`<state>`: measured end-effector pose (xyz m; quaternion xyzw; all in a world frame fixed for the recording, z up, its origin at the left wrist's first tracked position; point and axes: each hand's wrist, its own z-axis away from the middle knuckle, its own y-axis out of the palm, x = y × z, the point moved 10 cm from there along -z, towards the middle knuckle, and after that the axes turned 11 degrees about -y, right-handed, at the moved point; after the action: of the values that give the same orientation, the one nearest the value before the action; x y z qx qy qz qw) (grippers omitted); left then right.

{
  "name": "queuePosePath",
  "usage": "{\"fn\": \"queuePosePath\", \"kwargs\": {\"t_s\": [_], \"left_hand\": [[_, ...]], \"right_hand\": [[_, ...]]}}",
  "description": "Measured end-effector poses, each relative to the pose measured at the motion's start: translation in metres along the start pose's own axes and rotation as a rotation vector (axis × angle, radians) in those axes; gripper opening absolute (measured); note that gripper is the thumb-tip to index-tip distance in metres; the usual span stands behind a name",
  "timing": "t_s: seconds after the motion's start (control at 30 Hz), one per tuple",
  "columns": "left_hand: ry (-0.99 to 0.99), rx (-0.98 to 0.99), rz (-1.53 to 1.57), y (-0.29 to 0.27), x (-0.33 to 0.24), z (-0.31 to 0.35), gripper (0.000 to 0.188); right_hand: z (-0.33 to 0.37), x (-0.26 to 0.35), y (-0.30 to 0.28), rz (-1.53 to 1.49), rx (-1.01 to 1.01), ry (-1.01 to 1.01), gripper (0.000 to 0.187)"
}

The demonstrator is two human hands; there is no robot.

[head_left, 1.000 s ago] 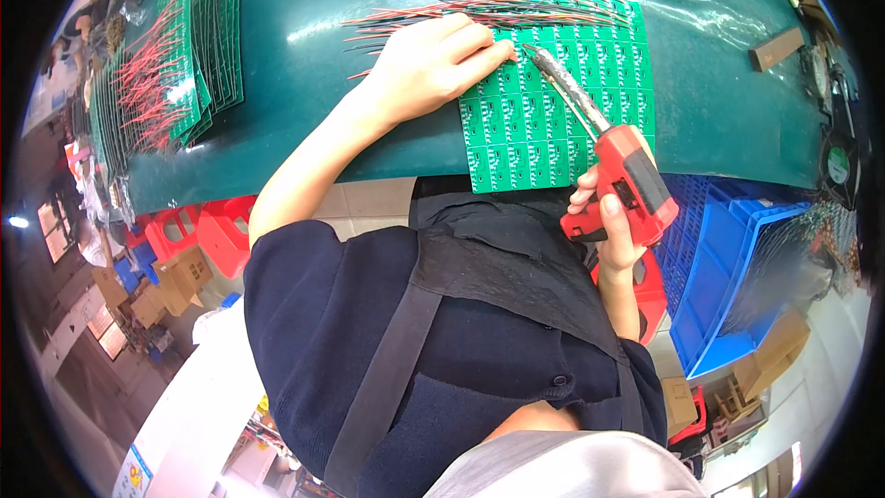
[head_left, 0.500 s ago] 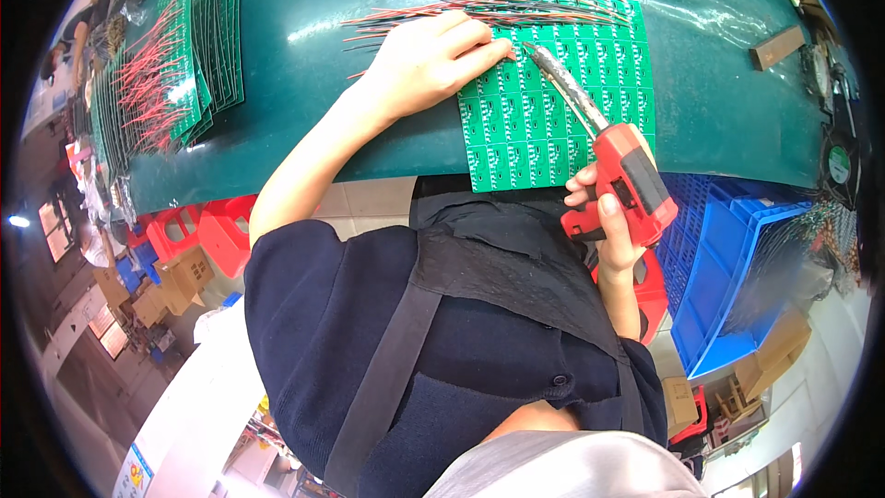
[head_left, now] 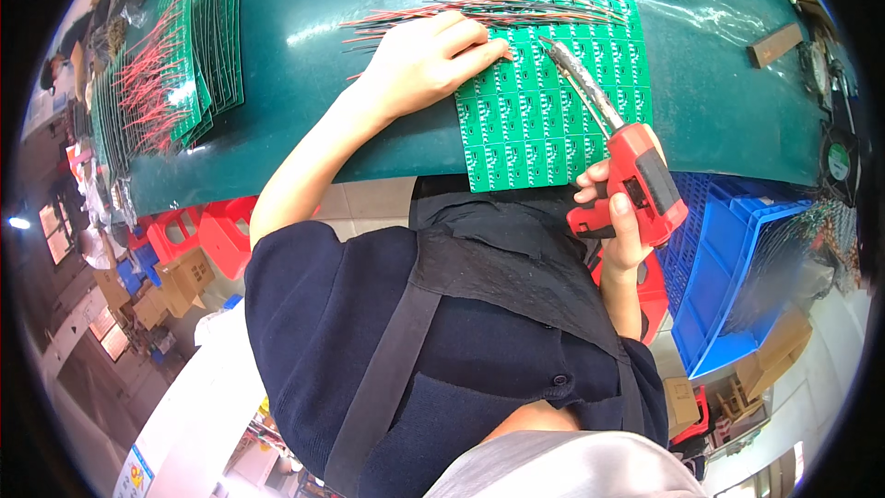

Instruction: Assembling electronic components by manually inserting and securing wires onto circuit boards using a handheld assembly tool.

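The green circuit sheet [head_left: 516,120] lies flat on the desk [head_left: 719,111], light-looking, stiff and probably brittle, best held by its edges. The soldering gun [head_left: 650,186] seems heavier, its red grip, the sensible hold, clamped in the right hand [head_left: 627,235]. The left hand [head_left: 424,65] has fingertips together over the sheet; whether they pinch anything, I cannot tell.
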<state>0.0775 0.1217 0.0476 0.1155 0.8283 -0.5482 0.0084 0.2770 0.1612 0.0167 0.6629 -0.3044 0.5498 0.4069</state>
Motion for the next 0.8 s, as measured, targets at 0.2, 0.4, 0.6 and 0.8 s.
{"fn": "queuePosePath", "kwargs": {"t_s": [0.2, 0.4, 0.6, 0.8], "left_hand": [[-0.015, -0.065, 0.125, -0.005, 0.001, -0.003, 0.029], [-0.029, 0.015, 0.1, 0.004, -0.004, -0.011, 0.03], [-0.029, 0.028, 0.079, 0.009, -0.006, -0.015, 0.028], [-0.014, 0.023, 0.057, 0.01, -0.007, -0.016, 0.028]], "right_hand": [[0.001, -0.001, -0.006, -0.016, -0.003, 0.002, 0.057], [0.007, -0.011, -0.012, 0.0, 0.034, 0.061, 0.056], [0.005, -0.008, -0.009, -0.104, 0.011, 0.041, 0.036], [0.005, -0.01, -0.009, -0.077, 0.003, 0.074, 0.04]]}}
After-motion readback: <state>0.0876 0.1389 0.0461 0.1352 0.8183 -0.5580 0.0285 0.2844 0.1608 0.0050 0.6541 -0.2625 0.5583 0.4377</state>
